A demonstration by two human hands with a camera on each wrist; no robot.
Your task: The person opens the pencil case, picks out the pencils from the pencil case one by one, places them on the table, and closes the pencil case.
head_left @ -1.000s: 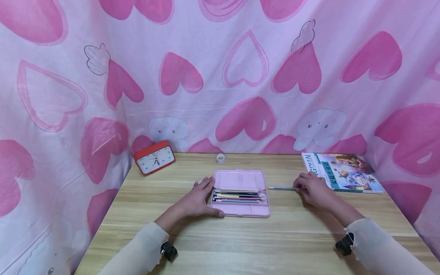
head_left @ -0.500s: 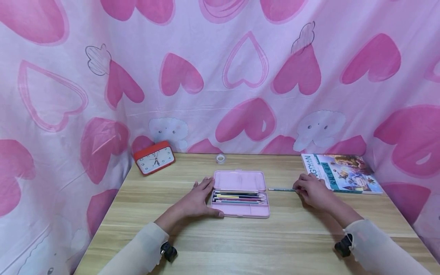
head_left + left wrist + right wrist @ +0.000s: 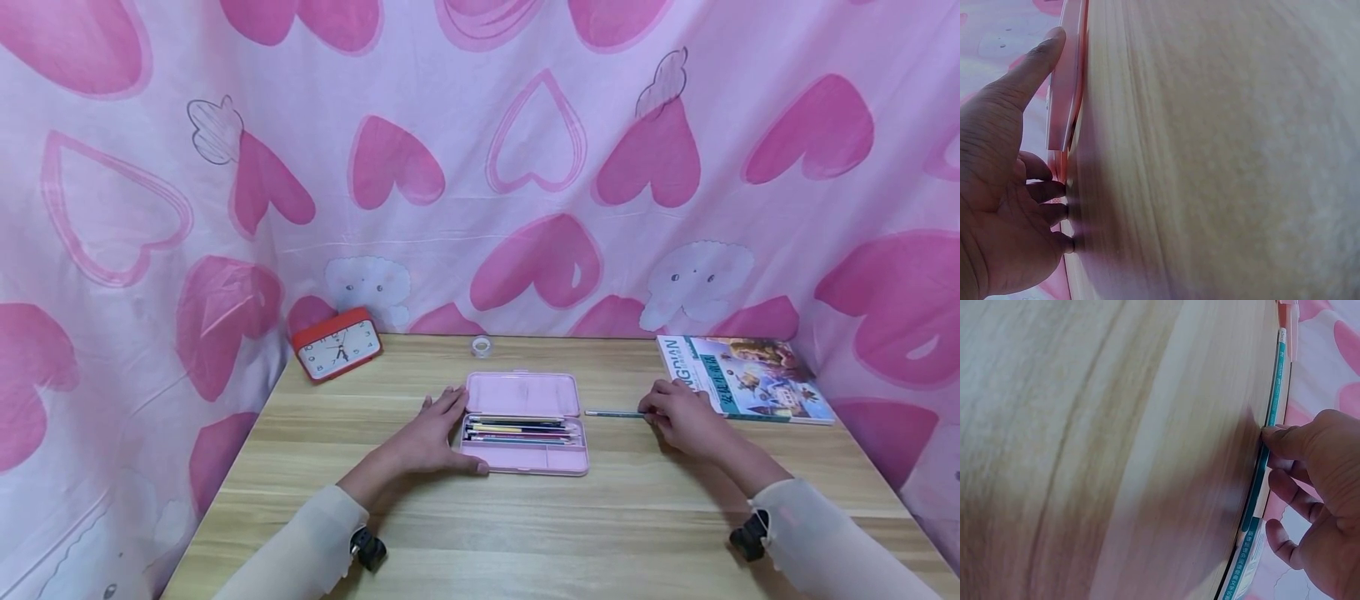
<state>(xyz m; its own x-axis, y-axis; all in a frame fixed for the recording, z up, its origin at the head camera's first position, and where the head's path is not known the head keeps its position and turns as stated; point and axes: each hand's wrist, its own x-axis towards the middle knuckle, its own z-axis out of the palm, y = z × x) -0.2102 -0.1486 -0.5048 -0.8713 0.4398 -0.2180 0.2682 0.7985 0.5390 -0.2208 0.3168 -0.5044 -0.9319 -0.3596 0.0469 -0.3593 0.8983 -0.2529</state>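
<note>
A pink pencil case [image 3: 522, 393] lies unfolded on the wooden table [image 3: 525, 533], with several pencils [image 3: 517, 428] side by side in its upper compartment. My left hand [image 3: 423, 437] rests at the case's left end, fingers extended by the lid and thumb on the front edge. In the left wrist view the thumb lies against the case's side and the other fingertips reach down to the tabletop. To the right of the case, my right hand [image 3: 678, 414] pinches a green pencil [image 3: 1279, 375] between thumb and fingers. The pencil lies low along the table, its white-tipped end towards the case.
A book [image 3: 765, 379] lies at the back right, just beyond my right hand. At the back left stands a red clock [image 3: 339, 344]. A small roll of tape [image 3: 481, 346] sits behind the case. A pink curtain with hearts [image 3: 420, 83] hangs behind the table.
</note>
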